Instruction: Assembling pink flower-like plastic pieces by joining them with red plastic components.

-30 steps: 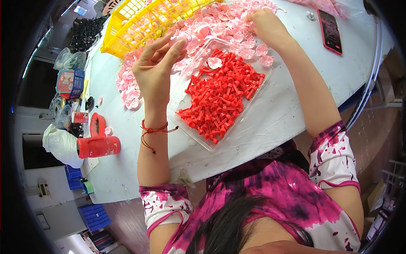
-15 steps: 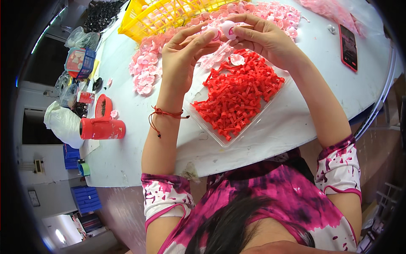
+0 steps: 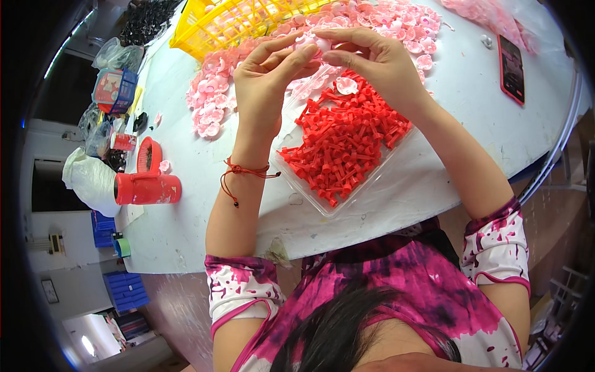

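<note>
Above the far end of the clear tray (image 3: 330,214), my two hands meet at the fingertips. My left hand (image 3: 263,84) is closed in a pinch on a small rounded pink plastic piece (image 3: 315,42). My right hand (image 3: 384,65) pinches from the other side, at a second pink piece mostly hidden by the fingers. Whether the two pieces are joined cannot be made out. Red plastic pegs (image 3: 338,146) with wider heads fill the tray in a heap. One pale pink shell-like piece (image 3: 346,85) lies on top of them.
Pink pieces (image 3: 207,102) spread across the table's far side, beside a yellow plastic basket (image 3: 195,31). A phone (image 3: 511,68) lies at the right. To the left are a red cylindrical container (image 3: 149,188), a red basket (image 3: 149,155) and a white bag (image 3: 90,180).
The two pink pieces, visible slightly apart before, are now brought together between my fingertips. My right hand has shifted a little left and its fingers cover more of its piece.
</note>
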{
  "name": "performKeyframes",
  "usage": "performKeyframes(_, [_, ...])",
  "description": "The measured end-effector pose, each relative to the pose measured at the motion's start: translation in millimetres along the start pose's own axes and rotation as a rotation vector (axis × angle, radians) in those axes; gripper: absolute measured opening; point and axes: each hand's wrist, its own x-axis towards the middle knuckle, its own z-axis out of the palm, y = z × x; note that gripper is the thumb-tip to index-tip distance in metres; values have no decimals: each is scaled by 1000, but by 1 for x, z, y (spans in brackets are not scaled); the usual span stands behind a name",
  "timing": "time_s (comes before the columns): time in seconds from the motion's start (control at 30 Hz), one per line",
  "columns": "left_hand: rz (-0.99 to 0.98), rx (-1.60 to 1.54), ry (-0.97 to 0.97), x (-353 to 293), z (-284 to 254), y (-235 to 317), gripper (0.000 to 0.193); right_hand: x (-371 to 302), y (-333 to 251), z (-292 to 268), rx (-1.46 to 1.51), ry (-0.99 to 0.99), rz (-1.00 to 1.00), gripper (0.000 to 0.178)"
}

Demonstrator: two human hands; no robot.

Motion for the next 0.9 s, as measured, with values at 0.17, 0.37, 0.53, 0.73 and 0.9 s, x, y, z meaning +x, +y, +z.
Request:
performKeyframes(0.17, [89,183,13,-2,4,-2,33,0,2,-7,-57,-16,67,30])
performKeyframes(0.37, [-55,23,-31,1,-1,2,33,5,-7,-9,-437,-53,-372,32])
performKeyframes(0.53, [-43,13,-52,0,-2,0,30,1,-5,1,78,-58,-1,27])
performKeyframes(0.73, [180,244,-88,-7,6,-5,28,2,-3,-2,181,59,157,28])
performKeyframes(0.9, [313,516,-81,-9,6,-4,30,4,-9,-13,88,-42,277,33])
